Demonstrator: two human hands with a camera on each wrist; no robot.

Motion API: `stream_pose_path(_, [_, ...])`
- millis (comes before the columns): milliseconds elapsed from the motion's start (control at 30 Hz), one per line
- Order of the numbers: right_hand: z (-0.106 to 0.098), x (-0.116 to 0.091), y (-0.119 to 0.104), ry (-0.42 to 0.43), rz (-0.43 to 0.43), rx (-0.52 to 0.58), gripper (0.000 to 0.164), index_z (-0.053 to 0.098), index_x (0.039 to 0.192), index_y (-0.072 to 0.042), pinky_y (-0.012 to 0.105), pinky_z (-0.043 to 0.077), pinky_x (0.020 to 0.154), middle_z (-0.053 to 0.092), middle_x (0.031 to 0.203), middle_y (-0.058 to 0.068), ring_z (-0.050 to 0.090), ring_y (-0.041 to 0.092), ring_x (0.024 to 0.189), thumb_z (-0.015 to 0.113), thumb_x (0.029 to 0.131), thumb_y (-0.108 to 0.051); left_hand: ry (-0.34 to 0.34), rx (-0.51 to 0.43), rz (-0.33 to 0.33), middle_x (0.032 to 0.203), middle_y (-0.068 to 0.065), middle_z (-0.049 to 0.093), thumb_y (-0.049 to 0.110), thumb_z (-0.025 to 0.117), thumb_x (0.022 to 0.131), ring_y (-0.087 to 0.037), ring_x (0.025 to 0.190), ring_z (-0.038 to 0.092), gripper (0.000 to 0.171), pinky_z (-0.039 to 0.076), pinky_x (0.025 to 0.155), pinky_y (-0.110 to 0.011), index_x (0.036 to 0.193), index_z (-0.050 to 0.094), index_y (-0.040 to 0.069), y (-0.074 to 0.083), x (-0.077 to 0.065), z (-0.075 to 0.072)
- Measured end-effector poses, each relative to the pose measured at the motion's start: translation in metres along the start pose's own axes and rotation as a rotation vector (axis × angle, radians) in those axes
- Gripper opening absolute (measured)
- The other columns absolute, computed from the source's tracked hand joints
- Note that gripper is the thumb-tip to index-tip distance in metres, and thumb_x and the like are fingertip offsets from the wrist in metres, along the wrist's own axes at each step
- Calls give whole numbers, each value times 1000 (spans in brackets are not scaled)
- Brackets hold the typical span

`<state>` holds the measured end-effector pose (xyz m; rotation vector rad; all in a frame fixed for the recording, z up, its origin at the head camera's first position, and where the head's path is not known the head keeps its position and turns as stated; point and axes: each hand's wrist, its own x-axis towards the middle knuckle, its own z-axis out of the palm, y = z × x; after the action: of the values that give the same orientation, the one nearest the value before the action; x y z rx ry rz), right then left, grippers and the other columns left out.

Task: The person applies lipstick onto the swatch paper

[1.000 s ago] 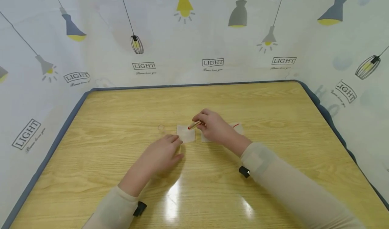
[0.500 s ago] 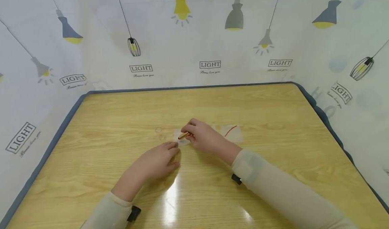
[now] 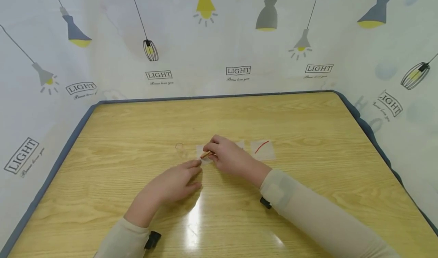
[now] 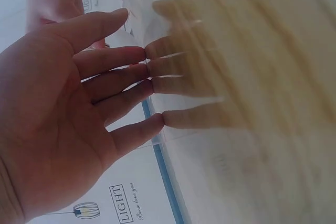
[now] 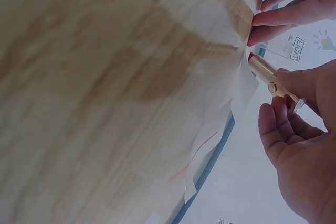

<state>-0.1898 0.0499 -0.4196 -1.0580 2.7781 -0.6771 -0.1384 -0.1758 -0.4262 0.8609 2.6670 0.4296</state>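
Observation:
A gold lipstick [image 5: 263, 70] with a red tip is pinched between the thumb and fingers of my right hand [image 3: 227, 155]. Its tip points down and left, right at a small white paper square [image 3: 199, 149] in the middle of the table. Most of that square is hidden under the right hand. My left hand [image 3: 172, 182] has its fingers extended, and the fingertips rest at the square's near left edge. In the left wrist view, the left hand [image 4: 68, 103] holds nothing in its palm.
To the right lies a white paper square [image 3: 268, 154] with a slanted red line. Between the two squares, another paper piece [image 3: 241, 144] shows partly behind the right hand. A thin loop [image 3: 179, 146] lies left of the papers on the wooden table [image 3: 137, 129].
My right hand has moved left and nearer with the lipstick, bringing its tip down to the left paper. The paper with the red line is now uncovered. My left hand stays nearly in place.

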Motion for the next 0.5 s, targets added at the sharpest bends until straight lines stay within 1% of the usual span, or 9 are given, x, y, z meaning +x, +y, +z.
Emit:
stream_pose_path(133, [2,1,-1,-7,-22,-26,27,71,132,-8,31,61,85,65,122,9,67,19,100,65,106,-10,-4,7,-3,164,-24,46,27,66,107,-42,150,49,53,44,122,-55,147,58,-7,2,0,-2])
stream_pose_path(233, [3,2,-1,-11,-23,-42,27,72,132,-8,31,61,85,65,122,9,67,18,99,65,106,-10,-3,9,-3,164,-24,47,26,66,107,-42,150,50,51,45,121,-55,146,59,-7,4,0,-3])
stream_pose_path(500, [1,6,0,-24,5,-60,28,72,134,-8,31,62,88,65,123,9,69,18,102,64,106,-10,-3,10,-7,163,-24,48,26,66,107,-42,149,51,50,46,121,-55,145,60,-7,5,1,-5])
